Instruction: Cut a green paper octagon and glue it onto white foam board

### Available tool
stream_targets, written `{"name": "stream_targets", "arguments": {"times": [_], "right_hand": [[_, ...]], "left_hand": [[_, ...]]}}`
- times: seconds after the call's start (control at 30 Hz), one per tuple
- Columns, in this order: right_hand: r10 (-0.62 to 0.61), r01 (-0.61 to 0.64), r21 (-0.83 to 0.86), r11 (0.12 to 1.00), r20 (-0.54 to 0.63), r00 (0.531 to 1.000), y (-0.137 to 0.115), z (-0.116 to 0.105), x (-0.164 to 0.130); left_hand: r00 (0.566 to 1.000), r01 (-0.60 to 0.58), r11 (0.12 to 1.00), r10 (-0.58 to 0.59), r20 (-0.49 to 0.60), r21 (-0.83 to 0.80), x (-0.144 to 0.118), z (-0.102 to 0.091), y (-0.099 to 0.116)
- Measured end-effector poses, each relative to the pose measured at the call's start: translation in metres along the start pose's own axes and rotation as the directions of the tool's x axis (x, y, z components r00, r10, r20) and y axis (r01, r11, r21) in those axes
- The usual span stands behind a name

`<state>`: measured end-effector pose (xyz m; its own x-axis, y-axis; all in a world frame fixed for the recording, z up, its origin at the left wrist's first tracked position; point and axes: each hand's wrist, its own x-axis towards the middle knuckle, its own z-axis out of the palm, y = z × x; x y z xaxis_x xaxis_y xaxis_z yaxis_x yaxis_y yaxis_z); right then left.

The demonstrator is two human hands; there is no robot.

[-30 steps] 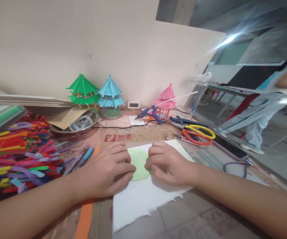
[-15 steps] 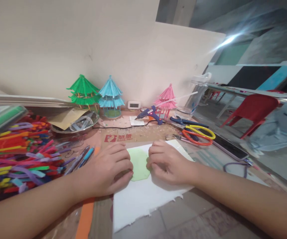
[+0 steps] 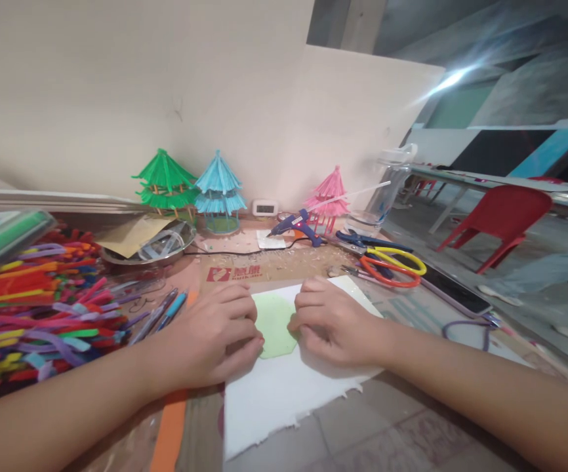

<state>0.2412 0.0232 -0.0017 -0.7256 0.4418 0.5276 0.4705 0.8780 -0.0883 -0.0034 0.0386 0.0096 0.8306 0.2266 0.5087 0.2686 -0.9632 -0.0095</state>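
Both hands press a pale green paper shape (image 3: 274, 322) flat on the white sheet (image 3: 284, 393); left hand (image 3: 210, 341) and right hand (image 3: 330, 321) curl on its edges, gripping nothing else; three paper pavilions (image 3: 218, 190) stand finished behind.

paper shape (image 3: 274, 321): pale green | sheet (image 3: 284, 393): white | 3 pavilions: green (image 3: 164, 180), blue (image 3: 219, 187), pink (image 3: 330, 191)

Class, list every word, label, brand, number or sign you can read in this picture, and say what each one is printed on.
Nothing can be quoted for certain.
Red logo mark with red characters on the cardboard sheet, behind the hands: too blurred to read.
Small white digital display by the wall: digits too small to read.
Glue gun, scissors and the light green paper between the left hand and right hand: no lettering visible.
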Motion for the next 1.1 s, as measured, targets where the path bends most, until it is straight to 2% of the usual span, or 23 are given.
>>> {"name": "stream_targets", "arguments": {"times": [0.1,0.27,0.43,0.53,0.67,0.83,1.0,1.1], "right_hand": [[0.026,-0.026,-0.009,1.0,-0.013,1.0,-0.0008,-0.0001,0.0001],[-0.079,0.078,0.053,0.996,0.021,0.997,-0.0043,0.0018,0.0016],[0.036,-0.037,-0.032,0.999,-0.037,0.999,0.0002,0.0029,-0.0003],[0.023,-0.026,-0.054,0.998,-0.049,0.999,0.0007,0.0042,-0.0007],[-0.008,0.008,0.037,0.999,-0.005,1.0,0.0,0.0059,0.0016],[0.034,-0.035,-0.038,0.999,-0.038,0.999,0.0003,0.0051,0.0031],[-0.09,0.089,-0.011,0.996,-0.002,0.996,-0.0062,0.002,0.0034],[-0.056,0.056,-0.043,0.998,-0.009,0.998,-0.0063,0.0011,0.0032]], "left_hand": [[1.0,0.003,1.0,-0.003,-0.002,0.0,0.0002,0.0001,-0.0001],[1.0,0.01,1.0,-0.01,-0.008,0.003,0.0002,0.0006,0.0003],[1.0,0.004,1.0,-0.003,-0.031,0.022,-0.0003,0.001,-0.0012],[0.999,0.008,1.0,-0.007,-0.037,0.022,-0.0009,0.0015,-0.0011],[1.0,0.006,1.0,-0.007,-0.013,-0.022,-0.0024,0.0029,0.0003],[1.0,-0.002,1.0,0.002,-0.022,-0.003,-0.0025,0.0028,0.0015],[1.0,0.012,1.0,-0.012,0.026,-0.008,-0.0003,0.0003,0.0019],[1.0,0.005,1.0,-0.005,0.029,-0.005,0.0005,-0.0004,0.0011]]}}
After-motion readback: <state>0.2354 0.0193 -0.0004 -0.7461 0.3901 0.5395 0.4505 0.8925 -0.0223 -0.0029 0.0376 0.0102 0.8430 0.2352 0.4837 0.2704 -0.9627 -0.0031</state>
